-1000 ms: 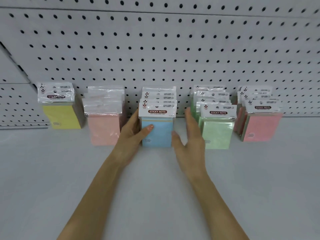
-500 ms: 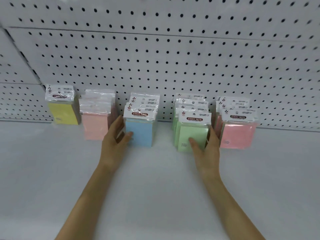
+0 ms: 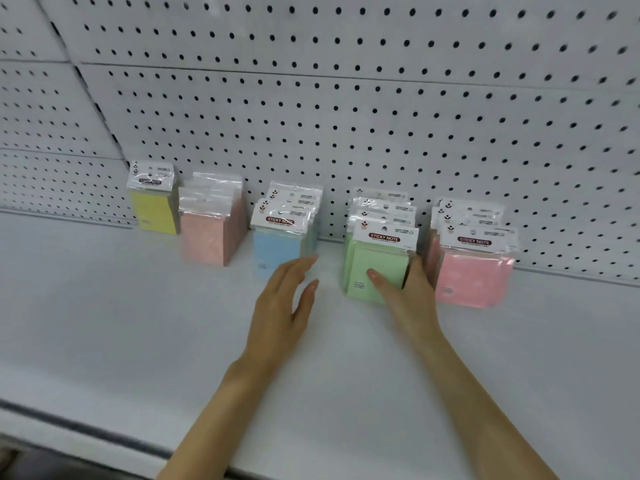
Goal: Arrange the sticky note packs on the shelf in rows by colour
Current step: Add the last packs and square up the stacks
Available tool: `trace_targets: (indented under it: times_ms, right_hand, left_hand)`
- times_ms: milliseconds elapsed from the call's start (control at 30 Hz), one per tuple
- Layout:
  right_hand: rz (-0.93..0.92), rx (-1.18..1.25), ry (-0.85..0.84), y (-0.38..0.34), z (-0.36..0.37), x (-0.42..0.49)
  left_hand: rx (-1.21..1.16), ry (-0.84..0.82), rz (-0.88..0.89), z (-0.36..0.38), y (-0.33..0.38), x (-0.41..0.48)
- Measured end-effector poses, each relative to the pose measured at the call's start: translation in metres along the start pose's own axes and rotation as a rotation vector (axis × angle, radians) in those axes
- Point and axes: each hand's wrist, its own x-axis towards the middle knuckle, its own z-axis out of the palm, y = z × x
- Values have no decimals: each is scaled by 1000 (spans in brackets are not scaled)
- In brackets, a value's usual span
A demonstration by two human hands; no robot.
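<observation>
The right hand (image 3: pixel 407 296) was cupped around the front green pack (image 3: pixel 377 268), thumb on its face and fingers down its right side, holding it lightly rather than lifting it. The left hand (image 3: pixel 284 303) hung open and empty between the blue packs (image 3: pixel 277 247) and the green row, touching neither as far as could be told.

Beyond the hands, the sorting looked nearly finished. Five single-colour rows stood on the shelf (image 3: pixel 104 323), each running back toward the pegboard (image 3: pixel 381 116): yellow packs (image 3: pixel 154 213) at the far left, then peach packs (image 3: pixel 207 233), blue, green, and pink packs (image 3: pixel 472 275) at the right. No stray pack lay loose on the shelf. What remained seemed to be straightening: the green row's front pack sat a little forward and askew, and the pink front pack leaned slightly.
</observation>
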Motion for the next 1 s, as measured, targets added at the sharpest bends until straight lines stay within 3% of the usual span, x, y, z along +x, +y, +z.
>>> trace_targets:
  times_ms: [200, 467, 567, 733, 1000]
  right_hand:
    - [-95, -32, -42, 9, 2, 3]
    - [13, 199, -79, 14, -3, 11]
    - [16, 221, -69, 9, 11, 10]
    - [52, 302, -188, 9, 10, 16]
    - [124, 284, -178, -1, 7, 19]
  left_hand:
    - [-143, -220, -154, 56, 14, 23]
    - [-599, -125, -542, 91, 13, 65]
    - [-700, -113, -522, 97, 9, 73]
    - [-804, -137, -491, 93, 10, 72]
    - [-837, -184, -457, 88, 13, 72]
